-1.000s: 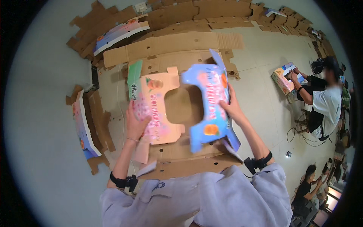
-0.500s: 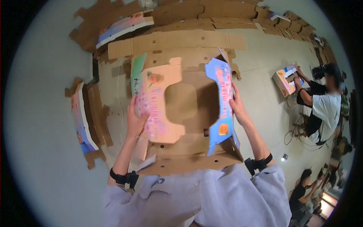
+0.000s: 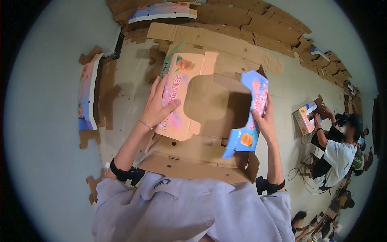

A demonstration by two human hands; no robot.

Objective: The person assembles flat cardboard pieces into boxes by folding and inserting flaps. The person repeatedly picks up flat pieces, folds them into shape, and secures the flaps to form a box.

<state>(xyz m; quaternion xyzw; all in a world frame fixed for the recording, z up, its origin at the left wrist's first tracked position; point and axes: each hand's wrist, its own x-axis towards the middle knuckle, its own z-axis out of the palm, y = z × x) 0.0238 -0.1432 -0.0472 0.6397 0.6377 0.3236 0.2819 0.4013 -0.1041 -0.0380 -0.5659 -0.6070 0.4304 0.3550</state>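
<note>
A partly folded cardboard fruit box point(image 3: 207, 107) is before me, its bare brown inside facing up. Its left side panel point(image 3: 179, 121) is peach-coloured with a printed peach; the right side panel point(image 3: 246, 133) is blue with an orange fruit. Both panels have a curved cut-out along the inner edge. My left hand point(image 3: 159, 105) grips the left panel, thumb on its printed face and fingers along the outer edge. My right hand point(image 3: 265, 119) holds the blue panel from outside, thumb over its edge. A brown flap point(image 3: 189, 167) runs along the near side, close to my shirt.
Flat brown cardboard point(image 3: 258, 32) lines the far side. Coloured box trays stand at the far left point(image 3: 161, 14) and left point(image 3: 88, 92). On the right a co-worker point(image 3: 340, 151) handles a similar box point(image 3: 305, 121); cables point(image 3: 298, 173) lie on the floor nearby.
Both side panels have shifted and tilted as my hands turn them. My left hand now has its thumb further over the peach panel's face. The whole view has swung slightly.
</note>
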